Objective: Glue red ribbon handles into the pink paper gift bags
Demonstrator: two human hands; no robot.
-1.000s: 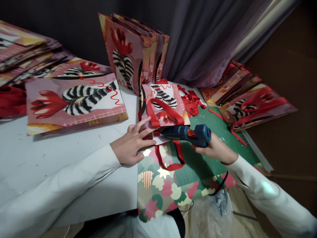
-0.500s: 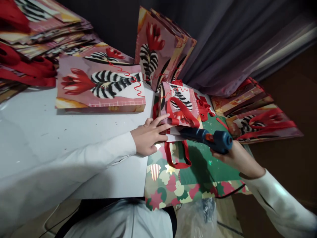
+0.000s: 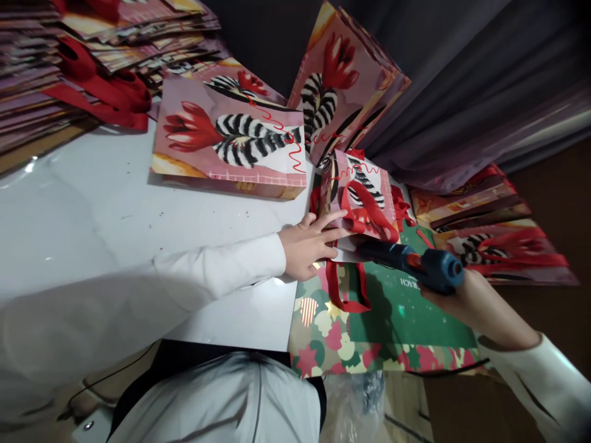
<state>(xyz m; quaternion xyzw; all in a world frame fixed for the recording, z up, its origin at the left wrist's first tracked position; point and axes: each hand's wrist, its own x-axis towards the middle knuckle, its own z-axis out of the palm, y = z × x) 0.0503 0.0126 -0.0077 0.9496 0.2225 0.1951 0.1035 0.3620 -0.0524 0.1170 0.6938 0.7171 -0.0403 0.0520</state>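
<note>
A paper gift bag with a flower and zebra-stripe print lies at the middle right, its red ribbon handle looped over the front. My left hand rests on the near edge of this bag, fingers stretched and spread. My right hand is wrapped around a dark blue glue gun with an orange part. Its front end points left into the bag's near opening, where the tip is hidden. A second red ribbon loop hangs out on the near side, over a green patterned sheet.
A similar bag lies on the white table to the left. Upright bags lean at the back, by a dark curtain. Stacked bags fill the far left; finished-looking bags with ribbons sit at right.
The whole view has shifted, so the table, bags and hands appear farther right. Both hands keep nearly the same pose at the bag, with the glue gun still in the right one.
</note>
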